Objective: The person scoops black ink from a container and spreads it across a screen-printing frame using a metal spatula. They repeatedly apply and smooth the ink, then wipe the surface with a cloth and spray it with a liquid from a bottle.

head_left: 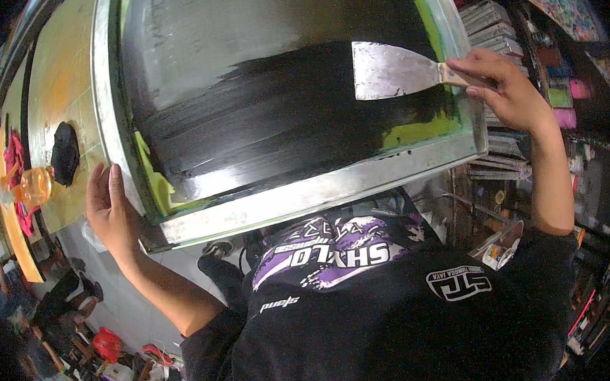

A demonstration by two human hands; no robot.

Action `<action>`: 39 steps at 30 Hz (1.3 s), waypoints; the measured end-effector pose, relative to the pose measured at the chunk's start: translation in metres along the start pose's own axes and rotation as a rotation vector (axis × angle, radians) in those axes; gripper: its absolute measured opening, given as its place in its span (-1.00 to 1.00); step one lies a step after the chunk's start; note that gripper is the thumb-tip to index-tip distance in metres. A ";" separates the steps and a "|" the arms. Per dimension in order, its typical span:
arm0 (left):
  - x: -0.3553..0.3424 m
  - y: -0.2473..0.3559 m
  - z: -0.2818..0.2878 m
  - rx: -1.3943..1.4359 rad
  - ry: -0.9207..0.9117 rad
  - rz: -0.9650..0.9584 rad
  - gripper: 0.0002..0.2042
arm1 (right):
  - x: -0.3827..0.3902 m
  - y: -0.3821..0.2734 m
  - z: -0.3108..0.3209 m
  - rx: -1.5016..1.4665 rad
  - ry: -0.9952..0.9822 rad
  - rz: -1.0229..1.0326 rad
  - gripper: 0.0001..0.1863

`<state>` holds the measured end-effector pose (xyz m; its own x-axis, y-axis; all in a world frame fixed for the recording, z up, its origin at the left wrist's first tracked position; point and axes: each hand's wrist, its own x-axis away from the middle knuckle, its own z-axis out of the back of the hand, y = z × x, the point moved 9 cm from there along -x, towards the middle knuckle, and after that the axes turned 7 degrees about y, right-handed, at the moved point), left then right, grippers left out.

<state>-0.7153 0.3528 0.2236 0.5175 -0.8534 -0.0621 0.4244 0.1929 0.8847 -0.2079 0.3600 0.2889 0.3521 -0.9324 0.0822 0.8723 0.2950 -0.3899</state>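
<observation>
Scraper [396, 70], its flared metal blade smudged, is over the streaky, glossy black panel [276, 96]; the right hand [506, 92] grips its slim handle, the left hand [115, 214] clasps the silvery rectangular metal frame [306, 203].

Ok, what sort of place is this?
Probably a screen printing workshop: a silver metal-framed rectangular screen smeared with black paste, a broad silver metal scraper and an orange-stained yellowish tabletop suggest that.
</observation>
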 end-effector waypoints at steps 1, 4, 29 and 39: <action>-0.003 -0.002 0.001 0.028 -0.032 -0.034 -0.65 | -0.007 -0.009 -0.001 -0.002 0.006 0.030 -0.49; -0.010 -0.010 0.004 0.113 -0.094 -0.083 -0.67 | -0.031 -0.034 -0.010 -0.011 -0.046 0.068 -0.50; -0.004 -0.020 -0.007 0.375 -0.065 -0.134 -0.72 | -0.078 -0.180 -0.041 -0.120 -0.062 0.089 -0.47; -0.005 -0.020 -0.009 0.371 -0.087 -0.128 -0.73 | -0.054 -0.225 -0.089 0.101 0.019 0.043 -0.57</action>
<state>-0.7197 0.3574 0.2022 0.4058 -0.9002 -0.1577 0.1757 -0.0924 0.9801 -0.4536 0.3257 0.2907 0.3840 -0.9220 0.0494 0.8866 0.3533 -0.2984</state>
